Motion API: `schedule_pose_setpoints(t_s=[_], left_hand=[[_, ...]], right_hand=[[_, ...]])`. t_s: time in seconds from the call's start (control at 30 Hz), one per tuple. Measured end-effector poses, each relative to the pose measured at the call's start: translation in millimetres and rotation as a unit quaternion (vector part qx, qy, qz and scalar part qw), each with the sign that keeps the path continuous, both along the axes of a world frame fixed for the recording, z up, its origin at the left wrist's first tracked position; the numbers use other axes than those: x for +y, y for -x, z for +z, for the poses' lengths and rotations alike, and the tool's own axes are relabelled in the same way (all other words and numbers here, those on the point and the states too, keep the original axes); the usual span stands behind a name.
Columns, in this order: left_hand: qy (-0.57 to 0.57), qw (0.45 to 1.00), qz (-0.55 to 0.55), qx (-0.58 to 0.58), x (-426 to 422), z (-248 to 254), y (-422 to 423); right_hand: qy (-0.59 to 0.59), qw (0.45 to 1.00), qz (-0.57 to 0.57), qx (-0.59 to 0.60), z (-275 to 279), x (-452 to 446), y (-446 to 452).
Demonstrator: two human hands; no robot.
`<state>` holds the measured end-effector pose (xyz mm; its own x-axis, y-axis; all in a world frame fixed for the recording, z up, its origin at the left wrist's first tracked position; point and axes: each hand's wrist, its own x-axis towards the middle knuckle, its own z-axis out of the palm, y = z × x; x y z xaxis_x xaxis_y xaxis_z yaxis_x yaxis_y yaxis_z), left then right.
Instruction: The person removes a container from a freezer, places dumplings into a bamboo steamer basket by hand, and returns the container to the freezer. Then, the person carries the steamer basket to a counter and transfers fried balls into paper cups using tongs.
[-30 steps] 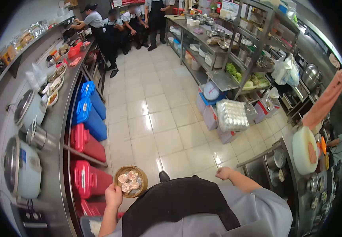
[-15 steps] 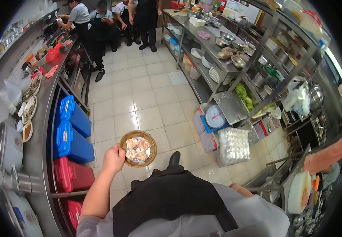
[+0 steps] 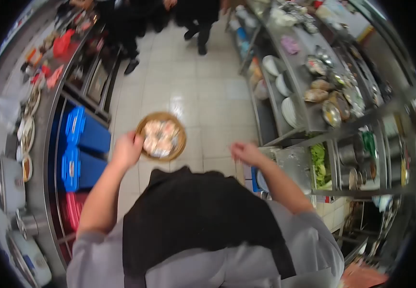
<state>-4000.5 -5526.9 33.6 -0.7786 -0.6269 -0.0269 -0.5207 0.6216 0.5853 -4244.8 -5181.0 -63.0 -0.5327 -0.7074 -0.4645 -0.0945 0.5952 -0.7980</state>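
My left hand (image 3: pixel 127 150) is closed on the left rim of a round bamboo steamer basket (image 3: pixel 181 144), thumb at the edge. The basket is held level over the tiled floor. Inside lie several pale pinkish lumps of food (image 3: pixel 161 137) on a whitish, shiny lining; their exact kind is unclear. My right hand (image 3: pixel 245 152) hangs apart from the basket, out in front of the steel shelving on the right. Motion blurs its fingers, which look partly curled, and no object shows in it.
Blue lidded bins (image 3: pixel 89 165) and a red bin stand under the steel counter on the left. On the right, a steel table (image 3: pixel 297 60) carries bowls, with stacked plates (image 3: pixel 290 111) below. A person in black (image 3: pixel 199 19) stands in the aisle ahead.
My left hand and the basket have moved up in the view. My right hand has come into sight on the right. The view has tilted down and turned; the person ahead shows a changed leg position.
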Motion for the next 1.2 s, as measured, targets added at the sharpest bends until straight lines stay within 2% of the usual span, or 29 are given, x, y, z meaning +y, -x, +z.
schedule_pose_setpoints(t_s=[0.03,0.1,0.2,0.37,0.43,0.53,0.57,0.67,0.77,0.8,0.87,0.9,0.97,1.0,1.03,1.07,1.13,1.2], left_hand=[[0.029,1.000,-0.009,-0.001,-8.5,0.8,25.1],[0.004,1.000,-0.022,-0.022,-17.6,20.8,81.4],[-0.088,0.994,-0.041,0.041,-41.5,7.0,169.9],[-0.030,0.989,-0.146,0.022,-79.2,12.0,322.6],[-0.014,0.981,-0.193,0.010,-90.7,12.6,382.2],[0.003,0.974,-0.228,-0.006,-91.9,17.2,462.7],[0.014,0.969,-0.245,-0.009,-90.6,20.5,491.0],[-0.072,0.962,-0.265,-0.008,-88.8,37.4,565.0],[-0.163,0.951,-0.264,0.019,-101.8,21.3,637.2],[-0.171,0.953,-0.251,-0.015,-104.7,31.6,655.7],[-0.113,0.962,-0.246,-0.044,-134.5,-18.4,697.9],[-0.130,0.961,-0.221,-0.102,-142.6,-25.3,713.5],[-0.119,0.970,-0.184,-0.106,-172.8,-80.3,733.8],[-0.173,0.960,-0.130,-0.176,-172.6,-70.2,744.7],[-0.173,0.954,-0.104,-0.220,-184.8,-84.3,754.1],[-0.096,0.969,-0.122,-0.193,-210.7,-133.0,753.8],[-0.075,0.963,-0.076,-0.245,-221.0,-137.8,762.1],[-0.085,0.959,-0.038,-0.268,-247.3,-176.8,753.7]], right_hand=[[0.029,0.999,0.039,-0.018,26.0,-36.8,20.3],[0.128,0.991,0.030,-0.013,64.6,-94.5,49.8],[0.148,0.989,-0.012,0.017,90.7,-151.3,105.4],[0.048,0.998,-0.041,0.026,111.3,-193.0,217.4],[-0.004,0.997,-0.064,0.031,116.3,-200.7,260.4],[-0.038,0.972,-0.080,0.218,92.9,-202.5,320.0],[-0.041,0.966,-0.090,0.238,95.7,-202.4,341.3],[-0.052,0.944,-0.106,0.309,107.6,-186.7,415.9],[-0.084,0.957,-0.193,0.200,127.8,-150.8,513.7],[-0.068,0.951,-0.239,0.184,140.3,-135.5,544.9],[-0.061,0.935,-0.314,0.156,163.1,-99.8,616.0],[-0.071,0.927,-0.339,0.145,172.8,-79.2,656.2],[-0.056,0.902,-0.404,0.141,169.4,-36.2,739.7],[-0.053,0.885,-0.445,0.131,168.5,-25.7,776.6],[-0.051,0.864,-0.485,0.123,168.4,-16.5,815.5],[-0.025,0.842,-0.528,0.103,159.5,-0.4,856.3],[0.019,0.792,-0.607,0.054,125.8,29.8,928.2],[0.056,0.755,-0.653,0.033,107.1,41.3,969.6]])
